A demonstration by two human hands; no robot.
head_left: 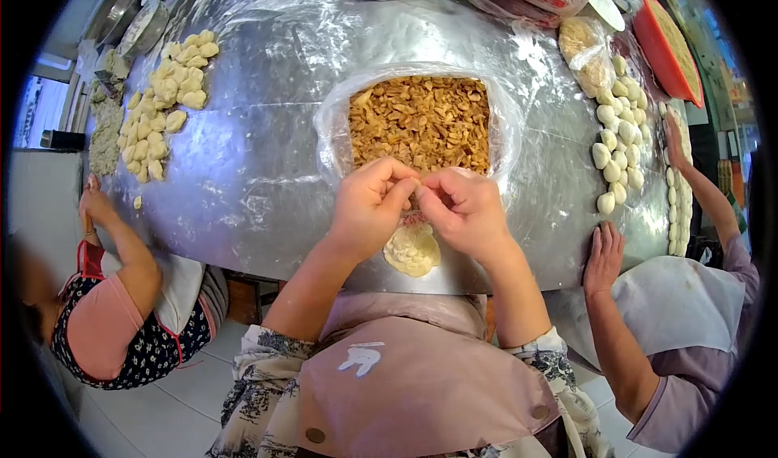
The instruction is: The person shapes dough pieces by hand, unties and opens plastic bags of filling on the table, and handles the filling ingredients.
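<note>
Dough piece (412, 250): pale, roundish and lumpy, lying on the metal table near its front edge, just below the person's two hands and between the wrists.
Left hand (369, 204): thumb and forefinger pinched together, the tips meeting those of the other hand; cannot tell what, if anything, is between them.
Right hand (468, 212): thumb and forefinger likewise pinched together; anything inside is hidden.
Brown filling (419, 124): chopped pieces just beyond the hands, in a container lined with clear plastic (504, 126).
Metal table (267, 142): grey, streaked with flour.
Dough lumps (154, 121): piled on the table's left side.
Dough balls (621, 138): clustered on the right, near a red bowl (668, 49).
Apron (421, 385): brownish pink, bearing a white rabbit-shaped patch.
Co-workers: one at left, a hand (97, 204) by the table edge; one at right, a hand (604, 257) resting on the table.
</note>
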